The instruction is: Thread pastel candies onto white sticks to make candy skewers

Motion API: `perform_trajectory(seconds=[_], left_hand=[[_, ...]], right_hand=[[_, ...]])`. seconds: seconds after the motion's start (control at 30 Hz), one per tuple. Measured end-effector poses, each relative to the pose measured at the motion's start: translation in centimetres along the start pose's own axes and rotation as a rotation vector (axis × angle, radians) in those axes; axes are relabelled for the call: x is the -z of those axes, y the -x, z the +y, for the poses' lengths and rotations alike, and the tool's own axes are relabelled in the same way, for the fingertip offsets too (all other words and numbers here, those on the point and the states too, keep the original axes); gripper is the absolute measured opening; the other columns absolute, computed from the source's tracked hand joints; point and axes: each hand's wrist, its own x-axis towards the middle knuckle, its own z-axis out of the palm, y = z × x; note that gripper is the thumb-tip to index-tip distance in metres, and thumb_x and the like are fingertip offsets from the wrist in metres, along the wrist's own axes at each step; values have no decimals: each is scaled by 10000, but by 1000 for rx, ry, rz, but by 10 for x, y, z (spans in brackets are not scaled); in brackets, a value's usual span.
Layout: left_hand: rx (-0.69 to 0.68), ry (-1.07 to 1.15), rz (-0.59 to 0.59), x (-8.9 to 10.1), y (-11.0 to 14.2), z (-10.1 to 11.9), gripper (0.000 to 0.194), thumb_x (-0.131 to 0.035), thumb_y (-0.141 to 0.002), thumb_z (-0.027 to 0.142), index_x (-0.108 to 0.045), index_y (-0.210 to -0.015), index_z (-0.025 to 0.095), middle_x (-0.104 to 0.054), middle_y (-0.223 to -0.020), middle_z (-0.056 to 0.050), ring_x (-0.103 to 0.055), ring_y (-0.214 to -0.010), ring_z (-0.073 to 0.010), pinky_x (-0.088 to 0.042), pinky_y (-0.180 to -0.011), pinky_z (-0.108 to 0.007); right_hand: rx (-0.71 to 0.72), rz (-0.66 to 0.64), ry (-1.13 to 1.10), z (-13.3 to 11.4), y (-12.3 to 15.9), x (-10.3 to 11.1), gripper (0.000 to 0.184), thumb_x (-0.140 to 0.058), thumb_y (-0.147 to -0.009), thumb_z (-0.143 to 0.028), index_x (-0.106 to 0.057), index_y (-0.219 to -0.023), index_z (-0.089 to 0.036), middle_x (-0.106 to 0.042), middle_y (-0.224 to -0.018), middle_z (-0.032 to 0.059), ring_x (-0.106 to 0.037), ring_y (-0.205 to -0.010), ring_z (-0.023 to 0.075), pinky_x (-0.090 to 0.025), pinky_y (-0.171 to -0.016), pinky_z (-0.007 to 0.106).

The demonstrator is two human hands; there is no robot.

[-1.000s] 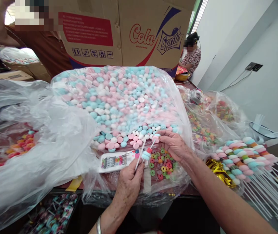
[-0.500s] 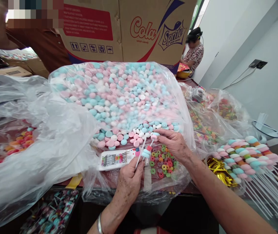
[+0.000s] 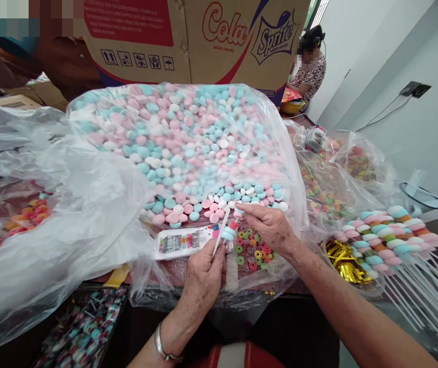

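Nearer the red gummy than before, head view: the right hand pinches sweets at one o'clock from the left hand, which grips a bare stick beside the loaded stick; pushing straight should prevent tearing.

Shiny against matt
Crinkled, glossy plastic bag; matt candies; gold strips (foil-bright); dull cardboard carton; polished metal bangle.

we wear a narrow, smooth, shiny silver-coloured bangle round our left wrist; our left hand, right hand and both forearms are bare.
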Motion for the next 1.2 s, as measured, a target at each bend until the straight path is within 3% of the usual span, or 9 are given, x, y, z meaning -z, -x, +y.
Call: perform_trajectory(seconds=[0.33,0.47,0.53,0.6,0.7,0.8,0.97,1.1,1.2], left_hand=[[-3,7,28,0,2,1,284,-423,-920,350,-510,-701,192,-486,-539,45,-447,-498,-127,-345,-529,-241],[8,58,31,1,2,3,270,-446,-915,332,-509,-694,190,-491,-528,52,-443,-483,-116,-343,-511,-227],[36,121,44,1,1,2,257,-454,-920,338,-521,-721,190,-493,-527,61,-434,-468,-108,-339,-496,-219],[57,180,61,1,1,-1,248,-454,-927,345,-525,-745,193,-494,-527,68,-415,-450,-100,-324,-474,-212],[60,198,71,1,1,-4,240,-457,-928,347,-531,-758,194,-497,-527,69,-404,-442,-96,-304,-452,-206],[61,181,64,1,1,-5,238,-469,-925,354,-535,-760,196,-496,-520,70,-402,-440,-95,-299,-445,-203],[54,170,60,2,1,-3,248,-468,-926,353,-536,-748,194,-497,-521,68,-417,-452,-98,-321,-462,-205],[56,176,65,2,1,-1,274,-466,-926,360,-526,-718,191,-486,-516,67,-418,-455,-99,-323,-466,-208],[58,183,50,2,2,0,295,-461,-929,364,-513,-695,192,-469,-506,70,-405,-445,-95,-319,-459,-208]], right_hand=[[121,-92,109,-4,21,-19,404,-459,-900,-172,-621,-1263,-243,-662,-1233,10,-627,-1135,168,-477,-1016,321],[101,-171,182,-13,18,-7,416,-454,-930,-237,-548,-1335,-256,-653,-1259,17,-630,-1124,176,-489,-970,310],[46,-125,283,-15,13,4,437,-457,-938,-255,-495,-1373,-248,-689,-1195,31,-661,-1034,184,-509,-900,309],[19,-119,467,-15,7,13,369,-468,-929,-219,-576,-1281,-209,-720,-1083,58,-660,-963,199,-495,-864,314],[9,-357,790,-17,1,18,214,-507,-893,-157,-709,-966,-167,-700,-943,89,-614,-939,221,-451,-834,309],[-68,-535,950,-22,-2,14,187,-520,-880,-147,-706,-886,-163,-671,-921,101,-580,-945,229,-416,-783,294],[-137,-576,950,-29,-4,9,150,-544,-817,-103,-676,-875,-142,-656,-952,126,-569,-941,240,-368,-695,281],[-157,-555,899,-22,-7,15,124,-520,-821,-129,-636,-854,-160,-651,-858,73,-565,-782,183,-332,-620,258],[-190,-475,742,-14,-10,23,95,-504,-833,-180,-598,-814,-181,-610,-738,9,-525,-675,141,-314,-583,233]])
